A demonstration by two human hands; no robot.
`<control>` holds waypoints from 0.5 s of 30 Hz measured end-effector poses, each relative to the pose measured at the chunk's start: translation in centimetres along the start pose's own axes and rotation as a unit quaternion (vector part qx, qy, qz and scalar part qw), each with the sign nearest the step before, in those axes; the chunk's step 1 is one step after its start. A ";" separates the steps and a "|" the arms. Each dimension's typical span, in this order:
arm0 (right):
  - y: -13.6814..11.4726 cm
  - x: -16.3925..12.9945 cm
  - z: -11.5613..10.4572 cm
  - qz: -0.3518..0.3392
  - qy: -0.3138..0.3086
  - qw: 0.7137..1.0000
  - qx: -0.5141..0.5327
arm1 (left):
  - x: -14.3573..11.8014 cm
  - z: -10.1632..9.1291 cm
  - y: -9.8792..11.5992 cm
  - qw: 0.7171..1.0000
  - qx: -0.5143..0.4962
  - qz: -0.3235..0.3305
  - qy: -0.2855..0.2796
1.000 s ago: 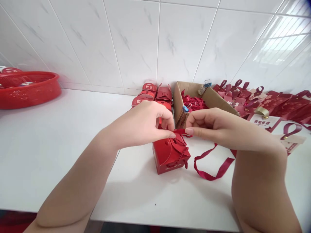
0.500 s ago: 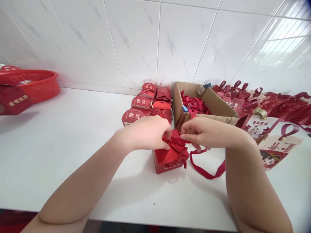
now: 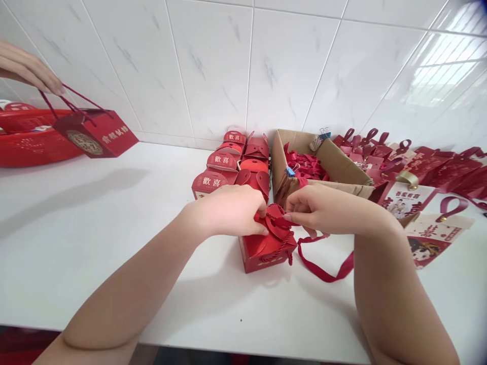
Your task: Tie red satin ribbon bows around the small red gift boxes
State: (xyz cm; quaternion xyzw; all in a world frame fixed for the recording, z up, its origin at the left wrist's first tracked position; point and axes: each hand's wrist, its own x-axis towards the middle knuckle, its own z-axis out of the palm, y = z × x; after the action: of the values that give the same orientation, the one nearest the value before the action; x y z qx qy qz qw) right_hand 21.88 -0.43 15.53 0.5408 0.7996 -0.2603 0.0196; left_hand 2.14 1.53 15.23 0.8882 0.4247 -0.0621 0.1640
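A small red gift box (image 3: 266, 253) stands on the white table in front of me, with a twisted red cord hanging down its front. My left hand (image 3: 239, 208) is closed on its upper left side, thumb against the top flaps. At the box's top right my right hand (image 3: 310, 208) pinches a red ribbon (image 3: 323, 275), whose free length curls across the table to the right. The fingers partly cover the top of the box, so how the ribbon runs there is hidden.
Behind my hands stand several red boxes (image 3: 218, 161). An open carton (image 3: 338, 158) holds red ribbons, with decorated gift bags (image 3: 429, 238) on its right. At far left, another person's hand (image 3: 32, 68) holds a dark red box (image 3: 101, 134) by its cords near a red basket (image 3: 38, 149).
Another person's hand has come into view at the left, and the dark red box there has moved right and hangs above the table. My own hands have barely moved.
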 end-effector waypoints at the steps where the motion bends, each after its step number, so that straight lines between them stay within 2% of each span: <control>1: 0.0 -0.1 0.0 0.002 0.000 1.000 0.001 | 0.0 0.0 0.0 1.000 0.005 0.002 -0.006; 4: 0.1 -0.3 -0.1 0.002 -0.001 1.000 -0.003 | -0.1 0.1 -0.1 1.000 0.017 -0.004 -0.015; 10: 0.5 -0.5 -0.2 -0.007 0.013 1.000 -0.013 | -0.1 0.2 -0.8 0.998 0.016 -0.061 -0.011; 15: 0.3 -0.1 0.0 -0.004 0.013 1.000 -0.010 | -0.1 0.0 -0.6 0.999 0.037 -0.027 -0.009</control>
State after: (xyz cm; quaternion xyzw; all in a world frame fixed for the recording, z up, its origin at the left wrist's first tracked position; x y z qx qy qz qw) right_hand 22.16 -0.43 15.45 0.5408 0.8044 -0.2454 0.0132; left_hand 1.65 1.83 15.10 0.8811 0.4446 -0.0903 0.1336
